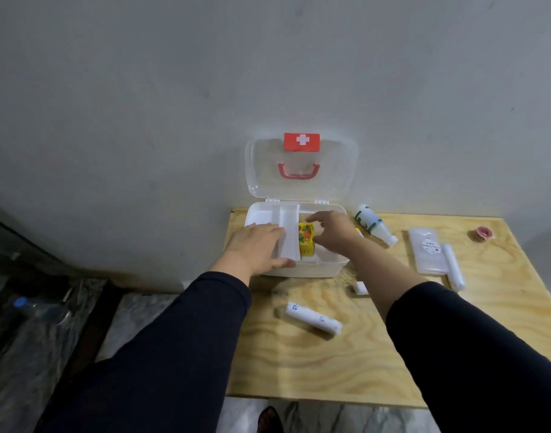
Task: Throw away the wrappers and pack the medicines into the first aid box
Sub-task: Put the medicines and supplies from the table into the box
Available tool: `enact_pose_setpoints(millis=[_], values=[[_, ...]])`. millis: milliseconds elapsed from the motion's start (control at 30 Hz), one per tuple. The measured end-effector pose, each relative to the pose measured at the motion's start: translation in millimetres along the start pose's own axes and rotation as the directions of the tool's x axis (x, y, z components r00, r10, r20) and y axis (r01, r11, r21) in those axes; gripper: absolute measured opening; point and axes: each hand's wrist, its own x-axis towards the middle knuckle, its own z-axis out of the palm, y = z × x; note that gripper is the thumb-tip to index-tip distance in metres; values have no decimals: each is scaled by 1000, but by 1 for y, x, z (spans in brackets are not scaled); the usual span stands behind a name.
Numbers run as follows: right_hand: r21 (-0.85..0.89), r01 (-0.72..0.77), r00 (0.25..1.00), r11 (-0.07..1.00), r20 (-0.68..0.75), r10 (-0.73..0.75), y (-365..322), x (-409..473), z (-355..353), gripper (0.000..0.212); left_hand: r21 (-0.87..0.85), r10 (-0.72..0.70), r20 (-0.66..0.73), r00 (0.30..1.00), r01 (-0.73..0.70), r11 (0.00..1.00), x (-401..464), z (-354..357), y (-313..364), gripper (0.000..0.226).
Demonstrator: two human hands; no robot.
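Open first aid box point(305, 270) at the back edge of the plywood worktop point(299, 364), its clear lid point(302, 170) raised against the wall. The left hand point(255, 248) lies flat on the box's left half, fingers straight and together over the white insert tray point(288, 232), thumb on the front rim. The right hand point(333, 229) reaches into the box's right half, fingers loosely curved and spread beside the yellow printed carton point(306, 243); whether they touch it cannot be told.

Contents: only the carton shows inside, just right of the tray; the tray's recesses look bare.

Outside the box: a white bottle point(375, 225) lying just right of it, a clear flat pack point(427, 250) and a white roll point(454, 267) farther right, a red-rimmed tape spool point(483, 232) farthest right, a small white packet point(360, 288) and a wrapped roll point(313, 317) in front.

Risks, as judged: pressing the tray may tilt it onto the carton; the right forearm could sweep the bottle; the propped lid could drop if the box is nudged.
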Motion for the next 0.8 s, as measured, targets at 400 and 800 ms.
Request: enact_pose_setpoints(millis=[400, 800], values=[[43, -191, 945, 981, -262, 195, 85, -57, -98, 35, -51, 173, -125, 977, -180, 982, 74, -48, 109, 63], [142, -449, 858, 882, -205, 470, 193, -81, -78, 46, -59, 241, 4, 970, -240, 969, 121, -9, 201, 63]])
